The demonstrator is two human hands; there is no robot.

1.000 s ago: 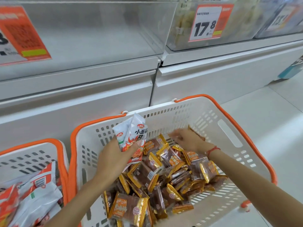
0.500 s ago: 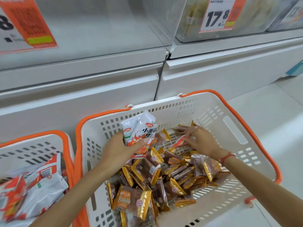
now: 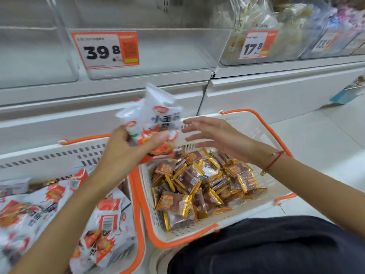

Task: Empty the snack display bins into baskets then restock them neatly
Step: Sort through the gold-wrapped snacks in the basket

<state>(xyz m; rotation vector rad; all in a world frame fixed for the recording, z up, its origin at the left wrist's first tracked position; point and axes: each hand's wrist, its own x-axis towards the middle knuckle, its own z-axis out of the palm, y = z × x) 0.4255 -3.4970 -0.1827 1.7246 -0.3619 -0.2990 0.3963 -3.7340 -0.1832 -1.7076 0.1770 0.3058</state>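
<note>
Your left hand (image 3: 126, 149) grips a bunch of white-and-red snack packs (image 3: 156, 123), blurred by motion, above the gap between the two baskets. They don't match the brown-and-gold packs (image 3: 197, 184) filling the right basket (image 3: 264, 131), so I judge you're pulling strays to sort them, either into the left basket (image 3: 49, 153), which holds the same white-and-red packs (image 3: 59, 204), or up to the shelf. Your right hand (image 3: 213, 137) hangs over the right basket's far wall with fingers spread, holding nothing. Just above the right basket, the clear bin (image 3: 177, 56) behind the 39.8 price tag (image 3: 105, 50) looks emptied. The bin behind the 17.8 tag (image 3: 256, 44), up and right of the basket, has bagged stock in it. Open room: straight up from the basket to the 39.8 bin. Watch its front lip and the basket's orange rim (image 3: 138, 194) touching the neighbouring basket.
</note>
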